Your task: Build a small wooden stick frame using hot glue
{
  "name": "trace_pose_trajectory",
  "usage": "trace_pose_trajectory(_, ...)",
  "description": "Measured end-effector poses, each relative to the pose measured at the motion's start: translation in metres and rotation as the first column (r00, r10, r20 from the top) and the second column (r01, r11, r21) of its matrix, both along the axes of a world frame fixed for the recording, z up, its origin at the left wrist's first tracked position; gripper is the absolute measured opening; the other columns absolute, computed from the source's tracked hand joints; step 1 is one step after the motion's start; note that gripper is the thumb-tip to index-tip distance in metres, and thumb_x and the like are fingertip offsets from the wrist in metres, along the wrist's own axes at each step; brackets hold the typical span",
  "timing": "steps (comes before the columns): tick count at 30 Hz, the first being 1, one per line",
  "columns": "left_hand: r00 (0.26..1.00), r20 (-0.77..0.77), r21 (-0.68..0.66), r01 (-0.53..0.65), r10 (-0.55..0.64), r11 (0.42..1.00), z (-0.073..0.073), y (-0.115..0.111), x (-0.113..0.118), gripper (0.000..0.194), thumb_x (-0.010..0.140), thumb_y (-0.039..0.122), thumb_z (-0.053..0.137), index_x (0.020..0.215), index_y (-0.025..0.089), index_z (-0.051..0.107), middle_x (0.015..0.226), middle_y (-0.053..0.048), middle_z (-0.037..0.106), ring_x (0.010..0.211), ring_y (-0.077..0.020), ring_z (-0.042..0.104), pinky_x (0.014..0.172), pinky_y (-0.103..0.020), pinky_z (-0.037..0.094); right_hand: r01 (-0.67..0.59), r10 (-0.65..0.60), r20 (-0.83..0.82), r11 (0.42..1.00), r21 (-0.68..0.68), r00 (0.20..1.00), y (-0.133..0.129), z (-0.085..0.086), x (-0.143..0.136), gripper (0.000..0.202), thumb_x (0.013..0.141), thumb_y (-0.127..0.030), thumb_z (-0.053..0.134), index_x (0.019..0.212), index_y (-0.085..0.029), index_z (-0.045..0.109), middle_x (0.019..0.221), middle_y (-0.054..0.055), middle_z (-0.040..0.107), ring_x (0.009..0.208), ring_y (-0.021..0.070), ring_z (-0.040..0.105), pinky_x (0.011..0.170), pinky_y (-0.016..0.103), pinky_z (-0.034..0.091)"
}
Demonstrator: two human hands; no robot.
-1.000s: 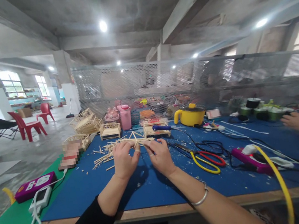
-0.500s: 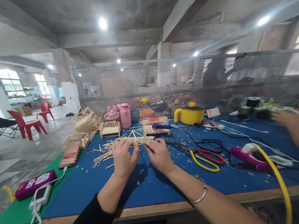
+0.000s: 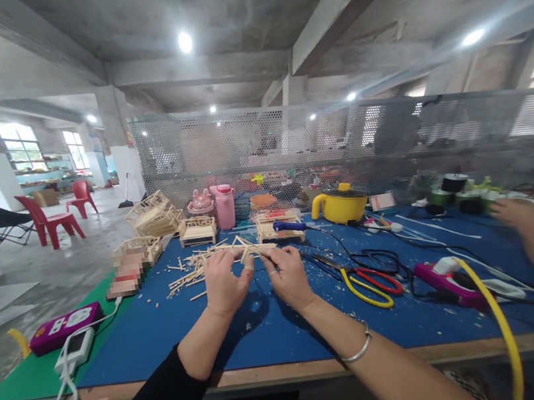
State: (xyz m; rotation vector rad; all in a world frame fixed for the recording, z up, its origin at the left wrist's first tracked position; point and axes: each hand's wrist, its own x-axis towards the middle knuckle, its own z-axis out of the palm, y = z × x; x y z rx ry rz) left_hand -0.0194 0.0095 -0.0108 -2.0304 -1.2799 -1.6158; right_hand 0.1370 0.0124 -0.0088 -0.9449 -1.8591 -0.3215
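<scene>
My left hand (image 3: 228, 282) and my right hand (image 3: 288, 277) meet over the blue mat, fingers bent and thumbs close together. Between them is a small frame of thin wooden sticks (image 3: 250, 248), pinched from both sides; the fingers cover part of it. Behind and left of my left hand lies a pile of loose wooden sticks (image 3: 188, 275). A hot glue gun (image 3: 290, 226) with a blue body rests beyond my right hand, against a small wooden stick-built piece (image 3: 267, 230). Scissors (image 3: 367, 285) with yellow and red handles lie to the right.
More stick-built pieces (image 3: 153, 215) are stacked at back left, near a pink jug (image 3: 225, 206). A yellow pot (image 3: 343, 205) stands at the back. Purple power strips (image 3: 65, 327) and cables lie on both sides. At far right, another person's hand (image 3: 524, 213) reaches over the table.
Both hands stay together around the stick frame. My left thumb and the frame have shifted slightly, and the gap between the thumbs looks a little wider.
</scene>
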Motion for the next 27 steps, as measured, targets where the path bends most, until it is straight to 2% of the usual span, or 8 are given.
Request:
trace_pose_trajectory(9, 1.000, 0.001, -0.021, 0.012, -0.012, 1.000, -0.002, 0.003, 0.000, 0.019, 0.088, 0.034, 0.051, 0.082, 0.021, 0.064, 0.085, -0.004, 0.068, 0.086, -0.0223, 0.058, 0.081, -0.038, 0.038, 0.000, 0.001, 0.065, 1.000, -0.006, 0.998, -0.001, -0.001, 0.001, 0.020, 0.093, -0.024, 0.047, 0.099, -0.021, 0.066, 0.094, 0.004, 0.073, 0.088, 0.0150, 0.062, 0.085, 0.032, 0.030)
trace_pose_trajectory(11, 1.000, 0.017, -0.035, 0.024, -0.024, 0.999, -0.004, 0.004, -0.003, 0.018, 0.085, 0.035, 0.055, 0.088, 0.020, 0.063, 0.088, -0.005, 0.067, 0.087, -0.0233, 0.058, 0.082, -0.038, 0.040, 0.011, -0.010, 0.079, 1.000, -0.016, 0.997, 0.000, 0.000, 0.003, 0.020, 0.093, -0.024, 0.047, 0.100, -0.022, 0.066, 0.094, 0.004, 0.073, 0.087, 0.0150, 0.061, 0.085, 0.033, 0.029)
trace_pose_trajectory(13, 0.998, 0.051, -0.047, 0.038, -0.035, 0.998, -0.006, 0.006, -0.007, 0.027, 0.083, 0.038, 0.057, 0.101, 0.017, 0.060, 0.089, -0.007, 0.064, 0.085, -0.0230, 0.057, 0.080, -0.038, 0.043, 0.029, -0.026, 0.094, 0.999, -0.030, 0.995, 0.002, 0.000, 0.005, 0.021, 0.094, -0.024, 0.046, 0.101, -0.021, 0.066, 0.094, 0.005, 0.072, 0.088, 0.0157, 0.061, 0.087, 0.034, 0.027)
trace_pose_trajectory(16, 0.993, 0.075, -0.061, 0.091, -0.086, 0.994, -0.007, 0.008, -0.015, 0.035, 0.087, 0.038, 0.050, 0.113, 0.016, 0.053, 0.092, -0.008, 0.061, 0.083, -0.0201, 0.057, 0.078, -0.035, 0.047, 0.039, -0.030, 0.138, 0.997, -0.064, 0.990, 0.004, -0.001, 0.007, 0.022, 0.093, -0.023, 0.046, 0.101, -0.021, 0.067, 0.094, 0.006, 0.072, 0.089, 0.0172, 0.060, 0.091, 0.037, 0.024)
trace_pose_trajectory(19, 0.988, 0.057, -0.081, 0.149, -0.145, 0.985, -0.006, 0.010, -0.020, 0.027, 0.092, 0.036, 0.039, 0.104, 0.020, 0.057, 0.098, -0.007, 0.060, 0.091, -0.0189, 0.058, 0.082, -0.033, 0.047, 0.012, 0.014, 0.214, 0.993, -0.120, 0.977, 0.004, -0.004, 0.006, 0.020, 0.090, -0.021, 0.050, 0.095, -0.022, 0.069, 0.088, 0.005, 0.073, 0.085, 0.0174, 0.061, 0.093, 0.040, 0.023)
trace_pose_trajectory(21, 0.987, 0.052, -0.104, 0.156, -0.152, 0.982, -0.006, 0.012, -0.022, 0.030, 0.094, 0.036, 0.034, 0.096, 0.020, 0.060, 0.097, -0.007, 0.061, 0.094, -0.0192, 0.058, 0.085, -0.034, 0.047, -0.013, 0.054, 0.252, 0.987, -0.161, 0.966, 0.002, -0.005, 0.004, 0.017, 0.087, -0.026, 0.055, 0.092, -0.023, 0.070, 0.084, 0.004, 0.073, 0.082, 0.0176, 0.062, 0.095, 0.041, 0.024)
trace_pose_trajectory(24, 0.992, 0.045, -0.153, 0.121, -0.115, 0.981, -0.007, 0.017, -0.025, 0.036, 0.096, 0.036, 0.030, 0.090, 0.020, 0.061, 0.090, -0.007, 0.061, 0.090, -0.0196, 0.058, 0.083, -0.034, 0.047, -0.013, 0.058, 0.225, 0.980, -0.196, 0.973, 0.004, -0.001, 0.009, 0.028, 0.083, -0.038, 0.059, 0.105, -0.024, 0.068, 0.096, 0.005, 0.073, 0.091, 0.0192, 0.062, 0.098, 0.039, 0.028)
trace_pose_trajectory(27, 0.999, 0.046, -0.218, 0.039, -0.029, 0.975, -0.010, 0.023, -0.030, 0.036, 0.095, 0.032, 0.028, 0.090, 0.019, 0.061, 0.088, -0.008, 0.063, 0.091, -0.0213, 0.058, 0.083, -0.035, 0.046, 0.097, -0.079, 0.086, 0.972, -0.216, 0.993, 0.012, 0.008, 0.032, 0.038, 0.093, -0.034, 0.038, 0.122, -0.019, 0.059, 0.112, 0.009, 0.068, 0.102, 0.0200, 0.059, 0.094, 0.035, 0.036)
